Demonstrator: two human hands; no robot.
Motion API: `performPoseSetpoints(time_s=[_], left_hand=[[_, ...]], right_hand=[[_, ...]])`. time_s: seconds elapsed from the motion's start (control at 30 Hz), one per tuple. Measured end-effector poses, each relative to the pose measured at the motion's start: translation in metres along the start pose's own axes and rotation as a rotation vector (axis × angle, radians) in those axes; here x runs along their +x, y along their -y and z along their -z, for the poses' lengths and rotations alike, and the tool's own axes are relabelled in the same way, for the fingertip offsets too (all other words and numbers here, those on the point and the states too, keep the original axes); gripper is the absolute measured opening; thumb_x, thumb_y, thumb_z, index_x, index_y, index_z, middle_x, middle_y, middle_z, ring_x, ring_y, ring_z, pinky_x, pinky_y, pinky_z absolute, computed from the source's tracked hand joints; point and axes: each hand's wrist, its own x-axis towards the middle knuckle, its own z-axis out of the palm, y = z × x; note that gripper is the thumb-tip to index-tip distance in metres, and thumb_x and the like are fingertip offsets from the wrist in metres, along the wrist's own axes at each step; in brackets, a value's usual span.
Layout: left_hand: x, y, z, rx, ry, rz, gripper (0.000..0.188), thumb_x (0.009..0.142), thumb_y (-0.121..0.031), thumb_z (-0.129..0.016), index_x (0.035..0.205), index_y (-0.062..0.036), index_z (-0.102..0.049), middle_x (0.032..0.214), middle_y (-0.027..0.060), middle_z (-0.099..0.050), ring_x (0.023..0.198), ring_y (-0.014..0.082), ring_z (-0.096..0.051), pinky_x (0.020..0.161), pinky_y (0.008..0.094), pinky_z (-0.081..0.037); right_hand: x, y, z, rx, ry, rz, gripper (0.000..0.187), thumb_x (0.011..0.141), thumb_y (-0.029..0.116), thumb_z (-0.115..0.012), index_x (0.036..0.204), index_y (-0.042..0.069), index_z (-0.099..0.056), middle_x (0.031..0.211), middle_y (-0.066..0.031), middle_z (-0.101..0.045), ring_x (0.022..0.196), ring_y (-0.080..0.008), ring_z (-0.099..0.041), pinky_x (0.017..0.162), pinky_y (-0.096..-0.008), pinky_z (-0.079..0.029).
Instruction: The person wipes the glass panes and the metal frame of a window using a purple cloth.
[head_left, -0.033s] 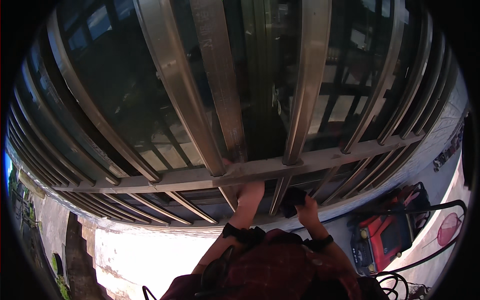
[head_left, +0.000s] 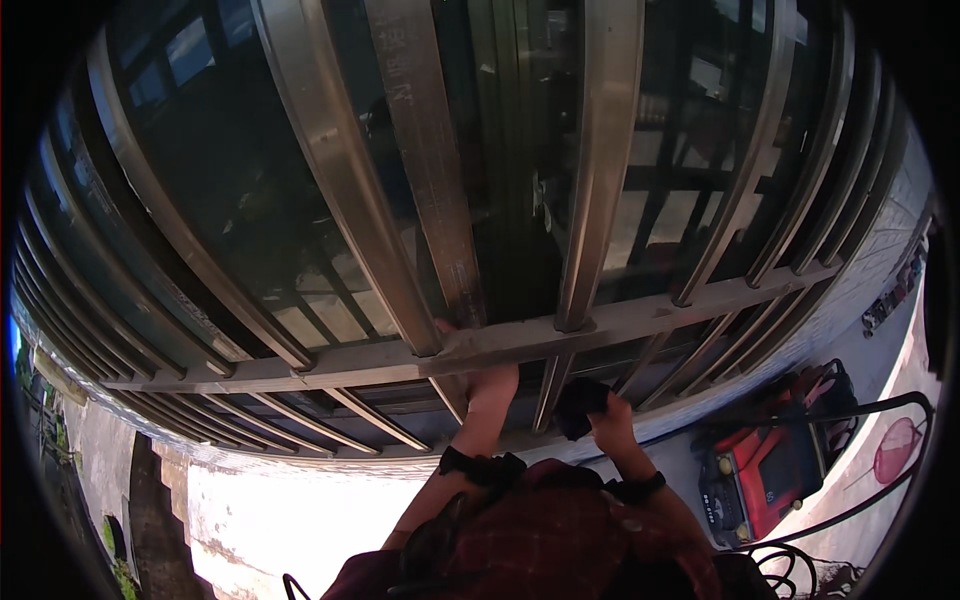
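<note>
In front of me stands a metal window grille, its upright bars (head_left: 605,130) crossing a dusty horizontal rail (head_left: 375,363). My left hand (head_left: 492,385) reaches in behind this rail between two bars. A bit of skin shows just above the rail, but most of the fingers are hidden. Lower and to the right, my right hand (head_left: 613,420) is closed on a bunched black cloth (head_left: 580,408), just below the rail and beside a bar. Behind the bars, the window glass (head_left: 240,190) is dark and full of reflections.
A red vehicle (head_left: 765,485) stands on the ground at lower right. A black hose or cable (head_left: 880,408) curves past it, near a pinkish net-like thing (head_left: 897,450). White tiled wall (head_left: 880,225) borders the grille at right. A sunlit pale surface (head_left: 300,510) lies at lower left.
The grille sits slightly farther left in the view. Both hands keep nearly the same places, and the black cloth is still in my right hand.
</note>
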Motion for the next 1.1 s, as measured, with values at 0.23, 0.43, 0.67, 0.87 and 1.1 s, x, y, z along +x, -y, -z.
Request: performPoseSetpoints(time_s=[0.23,0.43,0.67,0.87,1.1], left_hand=[[0.022,0.024,-0.017,-0.318,-0.144,0.028,0.082,0.089,-0.03,-0.056,0.145,0.0027,-0.005,0.138,0.024,-0.038,0.127,0.0319,-0.041,0.108,0.0393,-0.028],[0.021,0.02,-0.029,-0.543,-0.148,0.019,0.061,0.09,-0.024,-0.056,0.14,-0.0022,-0.027,0.129,0.017,-0.049,0.118,0.0262,-0.048,0.101,0.0353,-0.036],[0.013,0.006,-0.047,-1.271,0.071,0.05,0.044,0.09,-0.016,-0.057,0.128,0.0038,-0.045,0.125,0.0124,-0.053,0.114,0.0214,-0.051,0.099,0.0316,-0.038],[0.002,-0.028,-0.022,-0.436,0.122,-0.083,0.033,0.094,-0.014,-0.051,0.123,0.0018,-0.048,0.115,0.0102,-0.057,0.101,0.021,-0.056,0.093,0.0306,-0.042],[0.021,0.019,-0.051,-0.521,0.073,-0.3,0.038,0.09,-0.021,-0.058,0.122,-0.0028,-0.049,0.115,0.0101,-0.057,0.103,0.0213,-0.054,0.09,0.0335,-0.043]], right_hand=[[-0.013,0.001,0.03,0.007,0.003,0.057,0.023,0.091,-0.002,-0.052,0.113,0.0,-0.06,0.102,-0.0059,-0.066,0.093,-0.0109,-0.06,0.082,-0.027,-0.049],[-0.012,-0.001,0.04,0.173,-0.012,0.05,0.023,0.087,-0.002,-0.057,0.109,0.001,-0.063,0.099,-0.0038,-0.069,0.093,-0.0094,-0.061,0.083,-0.0253,-0.048],[-0.015,-0.01,0.043,0.229,0.047,0.022,0.022,0.089,0.0,-0.058,0.111,-0.001,-0.062,0.104,-0.0039,-0.067,0.096,-0.0104,-0.061,0.087,-0.0263,-0.048],[-0.014,-0.02,0.046,0.137,0.016,0.002,0.022,0.09,0.002,-0.057,0.112,0.001,-0.062,0.103,-0.0026,-0.068,0.096,-0.0094,-0.06,0.087,-0.0263,-0.047],[-0.006,-0.015,0.042,0.183,0.113,-0.019,0.023,0.09,0.004,-0.059,0.112,0.001,-0.063,0.103,-0.0029,-0.068,0.095,-0.0102,-0.061,0.086,-0.0265,-0.048]])
